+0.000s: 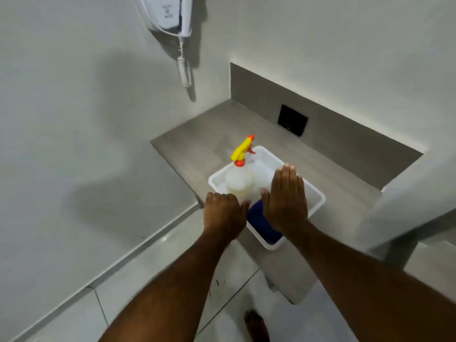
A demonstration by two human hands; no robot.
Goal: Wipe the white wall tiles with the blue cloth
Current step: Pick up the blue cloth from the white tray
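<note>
White tub [318,193]: on grey ledge [197,139], kit kept within reach of white wall tiles [61,119]
Blue cloth [259,222]: folded in tub's near corner, untouched
Spray bottle [239,178]: upright in tub, beyond cloth
Left hand [223,214]: over tub's near-left rim, fingers curled, holding nothing
Right hand [287,197]: flat above tub, fingers together, empty, probably reaching for cloth

Hotel-style bathroom: wall-mounted hairdryer [170,16], tiled floor [153,267].
</note>
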